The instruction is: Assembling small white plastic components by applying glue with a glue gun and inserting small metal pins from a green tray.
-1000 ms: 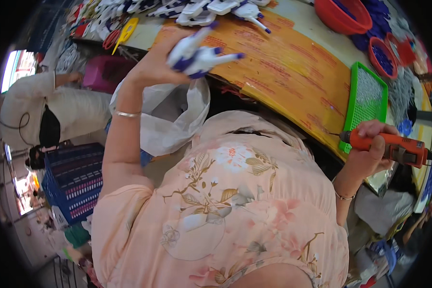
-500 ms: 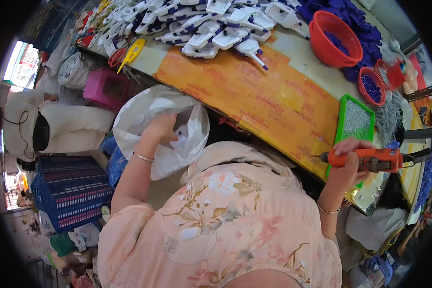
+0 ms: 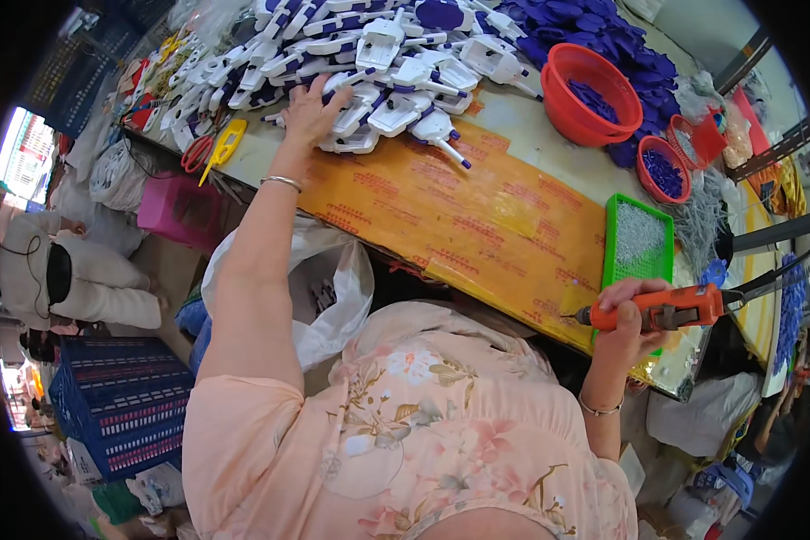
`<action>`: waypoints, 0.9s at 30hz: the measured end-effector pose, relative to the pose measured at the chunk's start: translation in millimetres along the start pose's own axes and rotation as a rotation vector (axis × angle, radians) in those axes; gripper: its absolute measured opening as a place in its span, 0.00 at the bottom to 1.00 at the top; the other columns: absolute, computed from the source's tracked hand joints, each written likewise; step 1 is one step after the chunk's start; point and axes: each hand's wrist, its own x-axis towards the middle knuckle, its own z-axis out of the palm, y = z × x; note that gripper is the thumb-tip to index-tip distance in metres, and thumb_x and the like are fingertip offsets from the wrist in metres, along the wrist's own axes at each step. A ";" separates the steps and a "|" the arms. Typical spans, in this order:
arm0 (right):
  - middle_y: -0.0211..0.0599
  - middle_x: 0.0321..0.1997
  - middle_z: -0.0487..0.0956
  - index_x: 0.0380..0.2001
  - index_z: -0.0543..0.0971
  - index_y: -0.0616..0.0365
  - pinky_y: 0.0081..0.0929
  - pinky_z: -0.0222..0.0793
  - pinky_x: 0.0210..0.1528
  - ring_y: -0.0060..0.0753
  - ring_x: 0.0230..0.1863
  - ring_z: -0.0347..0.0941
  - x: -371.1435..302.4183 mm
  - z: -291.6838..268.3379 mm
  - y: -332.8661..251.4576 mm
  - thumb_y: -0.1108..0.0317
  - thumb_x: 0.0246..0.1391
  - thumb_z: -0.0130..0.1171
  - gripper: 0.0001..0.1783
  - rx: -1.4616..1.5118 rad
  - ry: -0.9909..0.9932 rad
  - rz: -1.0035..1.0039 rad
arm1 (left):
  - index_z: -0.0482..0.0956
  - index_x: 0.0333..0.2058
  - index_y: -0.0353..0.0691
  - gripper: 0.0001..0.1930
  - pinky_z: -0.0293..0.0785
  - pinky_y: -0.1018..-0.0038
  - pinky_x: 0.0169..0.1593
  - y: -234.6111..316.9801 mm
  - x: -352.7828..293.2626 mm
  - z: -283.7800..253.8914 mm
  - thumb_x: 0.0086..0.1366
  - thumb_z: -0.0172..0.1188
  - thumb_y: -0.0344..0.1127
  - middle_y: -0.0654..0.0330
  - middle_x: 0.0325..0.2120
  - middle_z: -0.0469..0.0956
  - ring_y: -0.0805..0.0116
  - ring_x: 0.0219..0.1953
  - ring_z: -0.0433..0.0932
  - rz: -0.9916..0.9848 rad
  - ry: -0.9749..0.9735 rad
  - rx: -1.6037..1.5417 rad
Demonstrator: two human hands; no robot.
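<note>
My left hand (image 3: 311,115) is stretched over the table, fingers spread, at the near edge of a heap of white plastic parts with purple handles (image 3: 396,112). It touches the heap, but nothing is plainly gripped; the fingertips are partly hidden among the parts. At the table's right front edge, my right hand (image 3: 623,322) is wrapped round an orange electric screwdriver (image 3: 679,308). The screwdriver lies level, its bit pointing left over the orange-taped tabletop (image 3: 459,211). Below my left forearm an open white plastic bag (image 3: 346,292) holds some white and purple parts.
A green basket of small screws (image 3: 639,236) stands beside my right hand. Behind it are red bowls (image 3: 594,94) of purple pieces and a pile of purple discs (image 3: 594,36). Scissors (image 3: 196,153) and a yellow cutter (image 3: 224,151) lie left. Blue crates (image 3: 121,405) stand on the floor.
My left hand has left the white bag and moved up and forward to the heap of parts. My right hand still holds the screwdriver. The whole view has shifted slightly.
</note>
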 end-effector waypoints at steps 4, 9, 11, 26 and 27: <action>0.36 0.29 0.76 0.49 0.67 0.63 0.30 0.73 0.34 0.30 0.28 0.73 -1.5 3.1 -1.1 0.78 0.50 0.66 0.24 0.017 0.066 0.040 | 0.69 0.66 0.58 0.43 0.64 0.52 0.64 19.6 -14.7 7.2 0.55 0.62 0.72 0.39 0.57 0.71 0.40 0.59 0.72 0.148 -0.005 -0.189; 0.36 0.26 0.75 0.46 0.66 0.61 0.30 0.74 0.35 0.29 0.27 0.73 5.3 15.7 -5.4 0.82 0.47 0.62 0.23 0.002 0.042 0.054 | 0.70 0.65 0.57 0.43 0.69 0.55 0.57 58.2 -55.4 25.7 0.51 0.69 0.64 0.44 0.45 0.74 0.44 0.49 0.73 0.250 0.079 -0.162; 0.36 0.26 0.75 0.46 0.66 0.61 0.31 0.74 0.35 0.29 0.26 0.73 6.7 16.2 -4.6 0.83 0.47 0.61 0.23 -0.028 0.025 0.047 | 0.71 0.64 0.57 0.42 0.69 0.55 0.56 76.6 -72.4 28.8 0.51 0.70 0.62 0.45 0.43 0.74 0.44 0.49 0.72 0.351 0.068 -0.195; 0.36 0.30 0.78 0.46 0.71 0.63 0.27 0.74 0.34 0.27 0.30 0.75 6.0 -4.2 -7.8 0.78 0.46 0.72 0.25 -0.007 0.031 0.007 | 0.77 0.58 0.53 0.29 0.70 0.56 0.49 130.3 -134.6 10.7 0.60 0.67 0.57 0.56 0.36 0.77 0.52 0.37 0.78 0.730 0.044 0.049; 0.36 0.30 0.78 0.46 0.71 0.63 0.27 0.74 0.34 0.27 0.30 0.75 5.4 -5.0 -9.3 0.78 0.47 0.72 0.25 -0.010 0.034 0.002 | 0.77 0.58 0.53 0.29 0.70 0.56 0.49 134.6 -139.7 7.7 0.60 0.67 0.57 0.56 0.36 0.77 0.52 0.37 0.78 0.735 0.036 0.047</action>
